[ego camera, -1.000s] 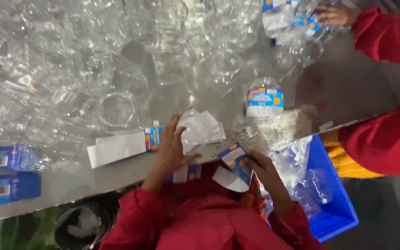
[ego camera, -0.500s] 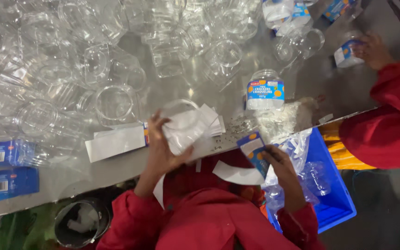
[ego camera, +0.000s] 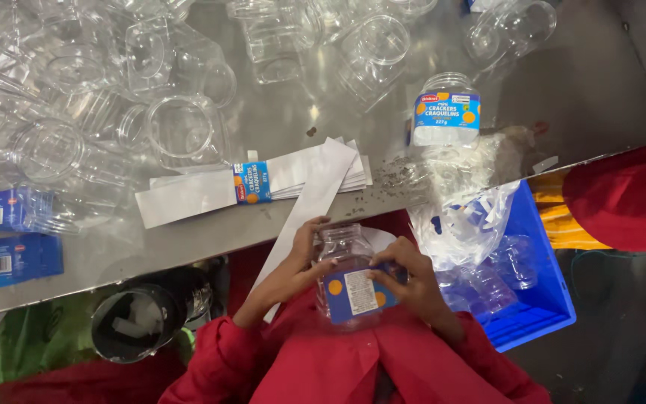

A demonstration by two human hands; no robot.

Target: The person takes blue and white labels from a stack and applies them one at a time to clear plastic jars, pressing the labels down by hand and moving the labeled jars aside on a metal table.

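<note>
1. The left hand [ego camera: 298, 263] is cupping the side of a clear plastic jar [ego camera: 345, 254], its fingers [ego camera: 315, 228] curling around the jar.
2. The right hand [ego camera: 411, 283] is pressing a blue label [ego camera: 359, 293] against the jar, fingers pressed flat on it.
3. The jar is sitting in front of the red-sleeved chest, just below the surface [ego camera: 293, 127] edge.
4. A stack of white label strips [ego camera: 293, 179] is lying on the surface nearby.
</note>
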